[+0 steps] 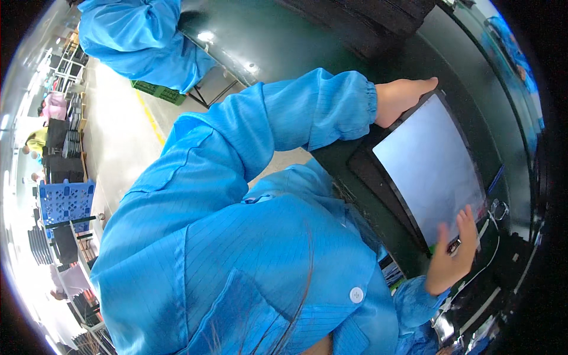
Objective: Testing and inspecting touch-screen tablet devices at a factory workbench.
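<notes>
A flat display panel (429, 163) with a pale, glossy face and dark border lies tilted on the dark bench at the right. My left hand (405, 100) is at its upper left edge, fingers together along that edge; their undersides are hidden, but they seem to grip it. At the panel's lower corner is my right hand (452, 254), thumb and fingers apart and slightly blurred. A small dark, shiny spot shows between them, too small to name. Under the panel's left side lies a black pad (378, 183).
Black stacked pieces (367, 23) stand on the green bench (260, 35) at the back. A white cable (494, 242) runs by my right hand. Another person in a blue smock (136, 41) is at upper left, near a green crate (158, 92). Racks and a blue plastic panel (66, 201) stand far left.
</notes>
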Tool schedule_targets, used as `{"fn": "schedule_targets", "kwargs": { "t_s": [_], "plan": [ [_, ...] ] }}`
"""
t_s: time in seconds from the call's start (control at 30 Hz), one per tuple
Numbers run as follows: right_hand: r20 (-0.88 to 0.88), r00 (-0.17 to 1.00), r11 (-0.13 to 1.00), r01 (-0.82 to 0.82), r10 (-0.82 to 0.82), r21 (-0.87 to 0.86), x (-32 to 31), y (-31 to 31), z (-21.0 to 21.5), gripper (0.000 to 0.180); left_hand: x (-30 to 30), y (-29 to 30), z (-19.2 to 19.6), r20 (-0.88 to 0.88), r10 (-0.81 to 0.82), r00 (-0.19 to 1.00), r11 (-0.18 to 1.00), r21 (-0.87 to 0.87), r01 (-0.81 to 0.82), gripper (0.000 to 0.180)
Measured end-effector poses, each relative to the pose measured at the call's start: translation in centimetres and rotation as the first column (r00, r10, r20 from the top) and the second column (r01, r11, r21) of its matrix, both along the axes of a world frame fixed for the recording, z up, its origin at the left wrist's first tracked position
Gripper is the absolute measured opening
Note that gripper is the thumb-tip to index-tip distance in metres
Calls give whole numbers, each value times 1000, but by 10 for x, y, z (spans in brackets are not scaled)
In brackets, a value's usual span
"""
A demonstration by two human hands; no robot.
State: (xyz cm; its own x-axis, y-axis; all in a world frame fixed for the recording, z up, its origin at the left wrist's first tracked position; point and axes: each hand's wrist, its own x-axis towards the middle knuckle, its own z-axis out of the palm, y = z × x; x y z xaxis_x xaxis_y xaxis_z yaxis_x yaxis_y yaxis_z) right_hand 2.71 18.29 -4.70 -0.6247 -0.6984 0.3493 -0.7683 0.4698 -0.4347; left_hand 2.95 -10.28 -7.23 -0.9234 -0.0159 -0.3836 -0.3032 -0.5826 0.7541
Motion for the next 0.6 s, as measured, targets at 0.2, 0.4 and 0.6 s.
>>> {"fn": "schedule_targets", "kwargs": {
  "t_s": [0.2, 0.4, 0.6],
  "plan": [
    [-243, 958, 963, -84, 149, 257, 25, -18, -14, 75, -3, 2, -1, 25, 81, 996, 994, -73, -79, 46],
    [-215, 970, 989, 130, -113, 66, 23, -26, -15, 75, -8, 0, -3, 99, 125, 987, 983, -144, -111, 51],
    [-268, 950, 987, 154, -161, -47, -2, 22, -10, 82, 3, 3, 13, 97, 118, 988, 977, -190, -98, 52]
  ]
}}
